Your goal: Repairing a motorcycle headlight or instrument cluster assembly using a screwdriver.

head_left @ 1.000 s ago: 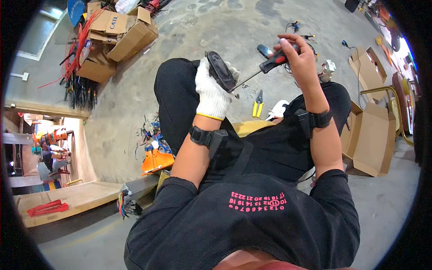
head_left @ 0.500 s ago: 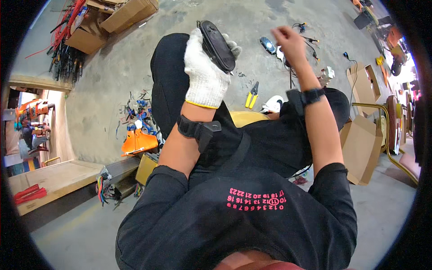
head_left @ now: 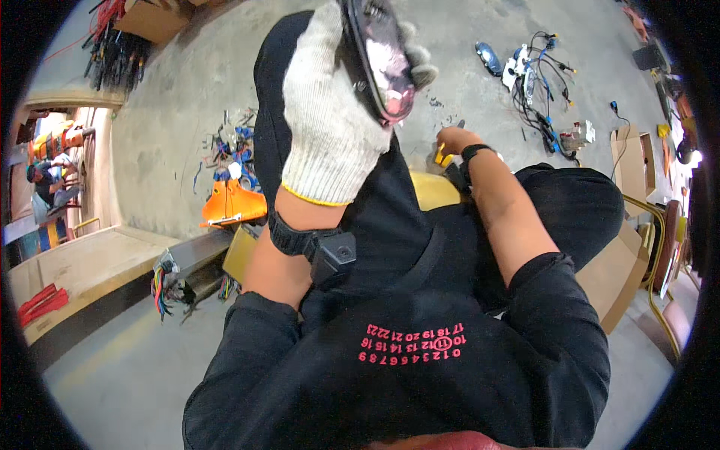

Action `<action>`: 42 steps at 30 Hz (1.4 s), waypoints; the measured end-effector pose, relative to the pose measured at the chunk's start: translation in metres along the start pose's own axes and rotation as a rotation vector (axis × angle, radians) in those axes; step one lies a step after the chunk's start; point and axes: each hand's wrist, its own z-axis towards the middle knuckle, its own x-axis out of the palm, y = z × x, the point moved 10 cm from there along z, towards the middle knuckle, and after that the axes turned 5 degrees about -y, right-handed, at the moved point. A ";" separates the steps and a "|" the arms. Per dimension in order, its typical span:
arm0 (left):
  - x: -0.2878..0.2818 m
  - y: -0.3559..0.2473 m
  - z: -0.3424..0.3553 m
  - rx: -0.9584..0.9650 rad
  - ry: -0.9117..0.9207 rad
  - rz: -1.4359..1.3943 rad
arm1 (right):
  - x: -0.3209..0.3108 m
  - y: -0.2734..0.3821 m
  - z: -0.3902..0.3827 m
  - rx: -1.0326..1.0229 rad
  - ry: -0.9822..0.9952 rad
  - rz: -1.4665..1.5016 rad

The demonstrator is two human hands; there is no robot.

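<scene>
My left hand (head_left: 326, 112), in a white knit glove with a yellow cuff, is closed around a black-rimmed oval housing (head_left: 388, 64). The housing's glossy face is turned up and shows bright reflections. My bare right hand (head_left: 459, 138) is down near the floor between my knees, its fingers closed on yellow-handled pliers (head_left: 443, 158). The dark tip sticks out beyond the fingers, and the hand hides the middle of the tool.
A glossy blue oval unit (head_left: 488, 58) lies ahead near tangled black cables (head_left: 538, 120). An orange bracket (head_left: 234, 202) and wire scraps are left. Open cardboard boxes (head_left: 634, 161) and a metal-framed chair (head_left: 660, 262) stand right. A wooden ledge (head_left: 97, 251) runs at left.
My right hand has come down from above the cables and closed on the pliers. My left hand has brought the housing closer and tilted its glossy face up.
</scene>
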 end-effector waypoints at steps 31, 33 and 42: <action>0.073 -0.002 0.038 -0.054 -0.026 0.177 | -0.205 -0.039 -0.544 0.142 -1.702 1.569; 0.076 0.007 0.048 -0.063 -0.030 0.217 | -0.173 -0.048 -0.553 0.233 -1.748 1.621; 0.079 0.065 0.118 -0.143 -0.066 0.459 | -0.077 -0.071 -0.579 0.458 -1.788 1.671</action>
